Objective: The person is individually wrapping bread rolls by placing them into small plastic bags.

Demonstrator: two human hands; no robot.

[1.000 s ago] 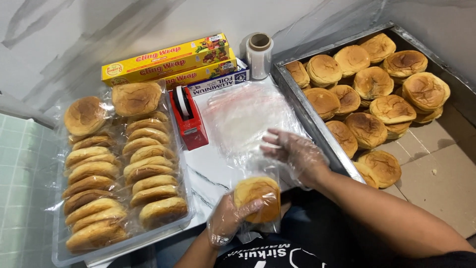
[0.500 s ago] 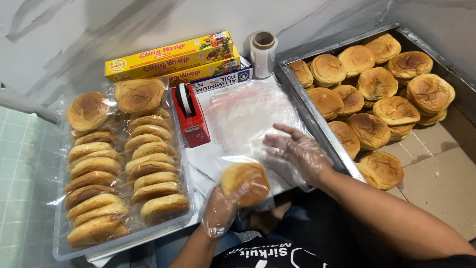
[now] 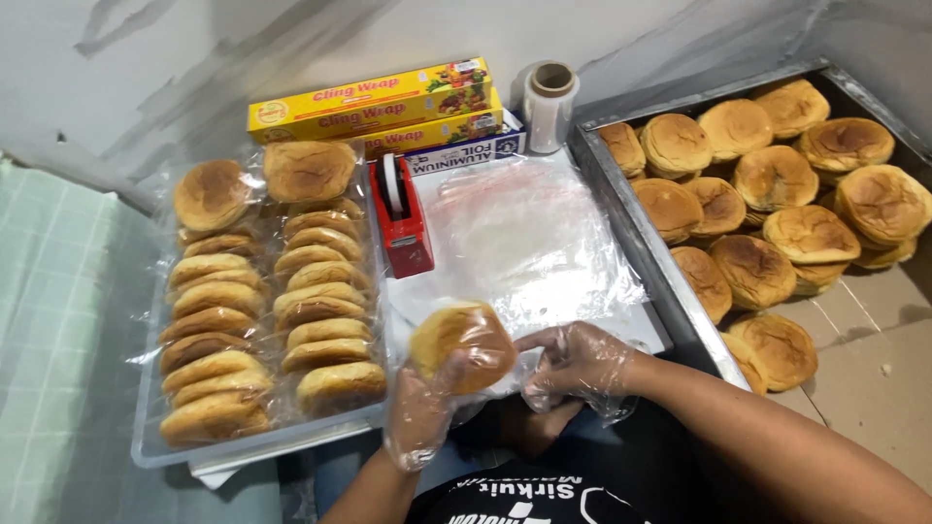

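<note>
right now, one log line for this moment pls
left hand: holds bagged bun | right hand: gloved, pinching bag edge | tape dispenser: behind | tray: right

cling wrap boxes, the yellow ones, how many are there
2, stacked against the wall behind the red tape dispenser: the top yellow box and a lower yellow box partly hidden beneath it. More could be hidden underneath.
</note>
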